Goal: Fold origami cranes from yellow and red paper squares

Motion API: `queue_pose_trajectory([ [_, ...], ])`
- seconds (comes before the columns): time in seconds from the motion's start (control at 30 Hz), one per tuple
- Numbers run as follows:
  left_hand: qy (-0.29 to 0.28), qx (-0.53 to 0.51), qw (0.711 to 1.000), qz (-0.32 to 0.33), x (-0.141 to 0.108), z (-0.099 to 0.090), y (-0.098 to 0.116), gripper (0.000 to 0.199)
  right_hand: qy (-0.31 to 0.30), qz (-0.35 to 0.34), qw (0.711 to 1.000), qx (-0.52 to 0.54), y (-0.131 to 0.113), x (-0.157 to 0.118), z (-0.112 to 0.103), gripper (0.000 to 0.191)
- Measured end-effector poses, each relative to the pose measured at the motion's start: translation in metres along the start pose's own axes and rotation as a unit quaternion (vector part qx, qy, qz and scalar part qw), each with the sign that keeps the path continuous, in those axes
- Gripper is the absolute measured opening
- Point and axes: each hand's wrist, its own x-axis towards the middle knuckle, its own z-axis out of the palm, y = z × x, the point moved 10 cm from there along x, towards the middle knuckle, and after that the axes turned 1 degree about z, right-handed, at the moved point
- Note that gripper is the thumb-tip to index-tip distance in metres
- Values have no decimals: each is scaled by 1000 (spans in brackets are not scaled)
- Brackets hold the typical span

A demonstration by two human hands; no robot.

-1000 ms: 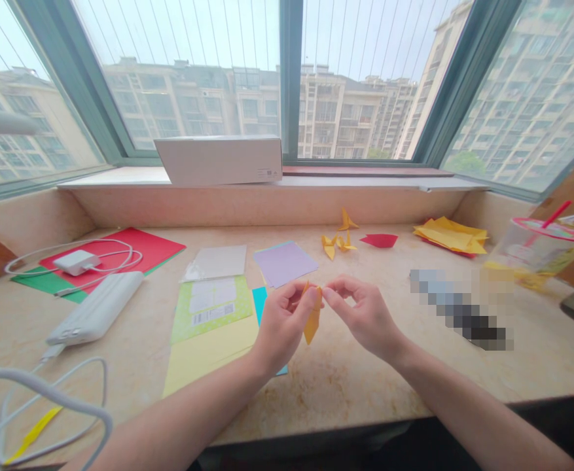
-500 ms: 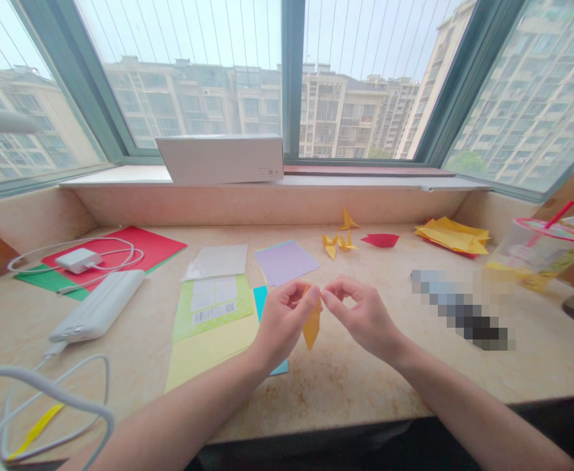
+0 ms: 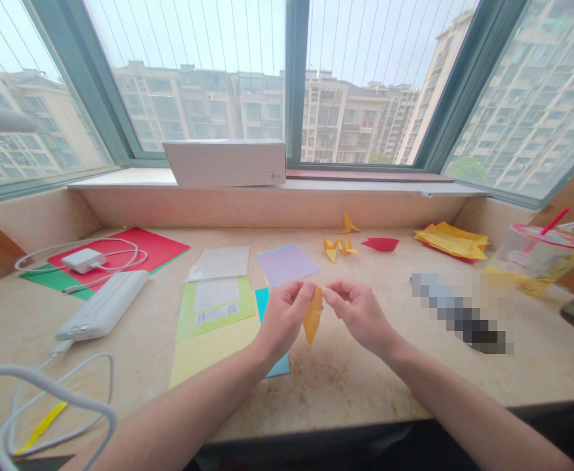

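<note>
A small folded piece of orange-yellow paper (image 3: 311, 322) hangs point down between my hands, above the stone counter. My left hand (image 3: 287, 317) pinches its upper left side between thumb and fingers. At its top right edge, my right hand (image 3: 358, 313) is closed in a pinch, the fingertips touching the paper. Behind my hands stand several folded yellow paper shapes (image 3: 348, 226), with a red folded piece (image 3: 381, 244) to their right. Lilac square sheets (image 3: 288, 264) lie just beyond my left hand, and a blue sheet (image 3: 279, 367) is partly under it.
Left on the counter (image 3: 345, 405) are a white power bank (image 3: 104, 306), a charger (image 3: 84, 260), cables and red sheets (image 3: 156, 252). A green packet (image 3: 214, 307) lies nearer. At right are yellow papers (image 3: 451, 240), a blurred-out object (image 3: 458, 314) and a cup (image 3: 537, 255). A white box (image 3: 225, 163) stands behind.
The camera view has shifted slightly. Both hands stay pinched at the top of the orange-yellow paper, whose face has turned a little and looks wider near the fingertips.
</note>
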Motion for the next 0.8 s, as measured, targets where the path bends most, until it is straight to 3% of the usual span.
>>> queue_pose_trajectory([
  [0.17, -52, -5, 999, -6, 2, 10, -6, 38, 16, 40, 998, 45, 9, 5, -8, 30],
  [0.23, -49, -10, 999, -12, 2, 9, -8, 38, 21, 40, 998, 43, 10, 7, -12, 32],
  [0.37, -30, 8, 999, -17, 3, 3, -9, 37, 43, 22, 998, 26, 6, 8, -20, 36],
  [0.57, -57, 73, 996, 2, 1, 9, -9, 41, 6, -1, 1000, 2, 2, 7, -11, 28],
  [0.8, -63, 89, 994, 10, 1, 11, -8, 39, 24, -35, 998, -40, 0, 8, -15, 27],
])
